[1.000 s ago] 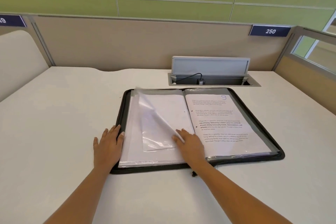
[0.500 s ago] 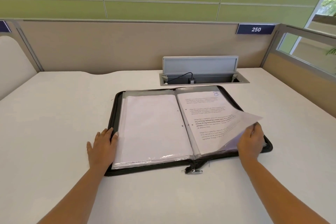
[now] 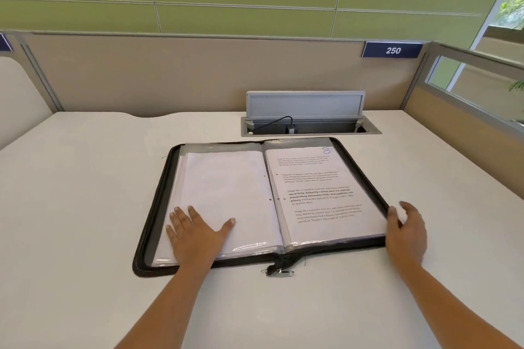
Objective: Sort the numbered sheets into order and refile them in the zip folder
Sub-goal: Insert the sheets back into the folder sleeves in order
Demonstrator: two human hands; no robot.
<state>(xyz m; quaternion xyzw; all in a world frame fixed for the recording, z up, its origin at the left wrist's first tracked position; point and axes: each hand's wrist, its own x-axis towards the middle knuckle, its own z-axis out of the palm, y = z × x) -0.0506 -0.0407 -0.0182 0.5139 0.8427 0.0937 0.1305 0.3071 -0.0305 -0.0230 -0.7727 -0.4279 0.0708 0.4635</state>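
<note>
Hands are resting on the open black zip folder [image 3: 141, 261] on the white desk [image 3: 85, 207]. The left hand [image 3: 195, 232], moved in off the rim, is pressing flat on the left stack of clear sleeves [image 3: 226, 187]. The right hand [image 3: 407, 229] is sitting loosely curled at the right rim, seemingly holding nothing, and its lifted page is lying flat again. Beyond, the printed sheet numbered 8 [image 3: 320, 193] is facing up, so the order check is probably continuing.

head camera, forward and down, close
</note>
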